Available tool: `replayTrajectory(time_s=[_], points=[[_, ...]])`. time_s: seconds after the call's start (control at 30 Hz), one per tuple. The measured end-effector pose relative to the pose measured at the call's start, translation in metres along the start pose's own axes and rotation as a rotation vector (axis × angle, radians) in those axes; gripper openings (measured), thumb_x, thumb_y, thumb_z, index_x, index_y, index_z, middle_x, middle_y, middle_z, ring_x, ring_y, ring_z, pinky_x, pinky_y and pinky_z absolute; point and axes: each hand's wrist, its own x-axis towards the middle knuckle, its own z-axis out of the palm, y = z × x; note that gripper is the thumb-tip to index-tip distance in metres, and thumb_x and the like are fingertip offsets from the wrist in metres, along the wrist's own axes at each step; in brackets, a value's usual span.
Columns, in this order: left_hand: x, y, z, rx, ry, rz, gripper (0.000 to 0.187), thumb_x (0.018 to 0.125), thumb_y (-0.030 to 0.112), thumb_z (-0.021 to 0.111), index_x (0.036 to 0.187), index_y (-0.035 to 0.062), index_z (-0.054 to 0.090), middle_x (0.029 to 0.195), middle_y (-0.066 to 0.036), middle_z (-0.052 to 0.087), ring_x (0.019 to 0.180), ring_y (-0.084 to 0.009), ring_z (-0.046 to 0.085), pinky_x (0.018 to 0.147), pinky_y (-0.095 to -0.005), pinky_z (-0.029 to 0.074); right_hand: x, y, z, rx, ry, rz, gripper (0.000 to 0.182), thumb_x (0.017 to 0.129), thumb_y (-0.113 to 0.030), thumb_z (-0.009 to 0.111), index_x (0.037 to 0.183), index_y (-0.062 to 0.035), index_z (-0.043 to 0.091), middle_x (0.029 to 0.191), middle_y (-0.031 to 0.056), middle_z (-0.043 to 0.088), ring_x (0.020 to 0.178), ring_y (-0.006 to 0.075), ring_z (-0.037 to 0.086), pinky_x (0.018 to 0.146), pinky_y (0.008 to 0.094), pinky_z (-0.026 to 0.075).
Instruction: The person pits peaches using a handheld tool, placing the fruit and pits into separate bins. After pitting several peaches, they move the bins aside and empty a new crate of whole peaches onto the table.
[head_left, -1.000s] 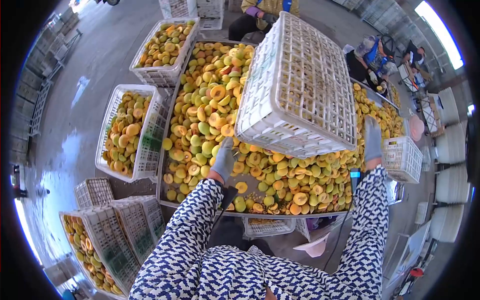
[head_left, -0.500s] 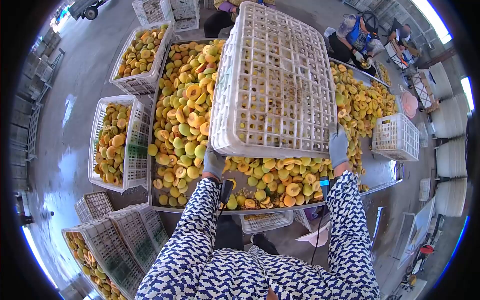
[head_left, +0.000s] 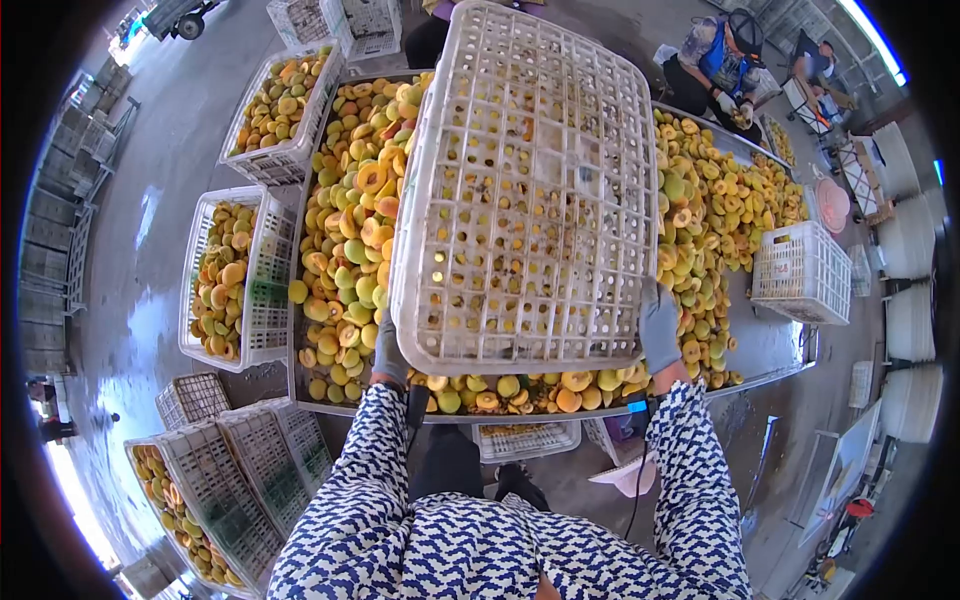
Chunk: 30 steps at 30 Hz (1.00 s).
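Both hands on the crate, long axis pointing straight out

Here's the left hand (head_left: 390, 350), gloved, grasping the near-left corner, its fingertips lost behind the wall! And the right hand (head_left: 658, 325), also gloved, has hold of the right side, a touch farther up from the near-right corner; its fingertips are hidden too. Neither is nearer: both touch.

Between them, stretching away from the wearer, is the white lattice crate (head_left: 530, 200), its base turned up toward the wearer, its long axis running from the table's near edge toward the far one. Whether its hidden rim meets the fruit, I can't tell.

Around it, yellow stone-fruit halves (head_left: 700, 210) spread over the metal table (head_left: 765, 345), heaped along the left edge and out toward the far-right corner. Just beside that left edge sits a filled crate (head_left: 268, 265); beyond the far edge, a co-worker (head_left: 725, 60).
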Motion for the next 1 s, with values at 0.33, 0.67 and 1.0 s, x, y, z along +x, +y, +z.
replayTrajectory(time_s=[0.33,0.67,1.0], points=[[0.018,-0.033,0.008,-0.07,0.07,-0.054,0.046,0.094,0.038,0.04,0.125,0.0061,0.047,0.118,-0.009,0.057,0.104,-0.0235,0.055,0.093,-0.0353,0.043,0.096,-0.073,0.032,0.566,-0.194,0.063,0.048,0.093,-0.038,0.046,0.113,0.0043,0.053,0.099,0.0123,0.06,0.083,0.0183,0.052,0.076,0.029,0.043],[0.0,-0.048,-0.004,-0.097,0.101,-0.111,0.044,0.094,0.037,0.04,0.124,0.0058,0.048,0.117,-0.009,0.057,0.104,-0.0231,0.055,0.093,-0.0351,0.044,0.029,-0.148,0.017,0.528,-0.078,-0.06,0.032,0.09,-0.02,0.051,0.107,0.0067,0.052,0.078,0.0055,0.054,0.063,0.011,0.043,0.055,0.0255,0.039],[-0.034,-0.053,-0.023,-0.117,0.137,-0.115,0.043,0.094,0.036,0.041,0.123,0.0056,0.049,0.117,-0.009,0.058,0.103,-0.0228,0.056,0.092,-0.0348,0.044,-0.003,-0.219,0.001,0.459,-0.186,-0.232,0.016,0.088,-0.014,0.053,0.094,0.001,0.052,0.056,0.006,0.049,0.046,0.0137,0.046,0.044,0.0283,0.037]])
